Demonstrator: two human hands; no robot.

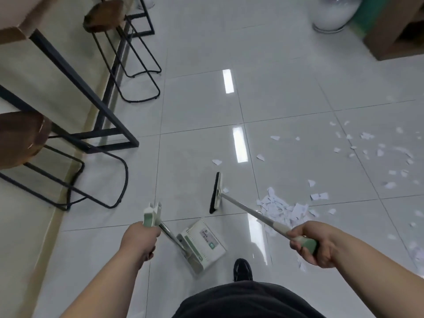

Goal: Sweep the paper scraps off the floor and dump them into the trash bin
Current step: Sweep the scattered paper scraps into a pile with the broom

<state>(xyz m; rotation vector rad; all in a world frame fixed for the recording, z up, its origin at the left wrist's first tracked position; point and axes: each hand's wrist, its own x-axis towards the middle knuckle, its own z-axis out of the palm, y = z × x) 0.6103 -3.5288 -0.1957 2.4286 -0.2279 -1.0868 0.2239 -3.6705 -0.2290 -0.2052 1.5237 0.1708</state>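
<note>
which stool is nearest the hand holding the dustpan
The brown-seated stool at the lower left; its black frame comes close to the left hand gripping the dustpan handle. The other stool stands far off at the top, beside the table.

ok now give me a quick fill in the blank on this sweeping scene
1. The left hand grips the handle of the ____.
2. The right hand grips the handle of the ____.
3. The pile of paper scraps lies on the tiled ____.
4. The stools stand to the person's ____.
Missing words: dustpan; broom; floor; left.
</note>
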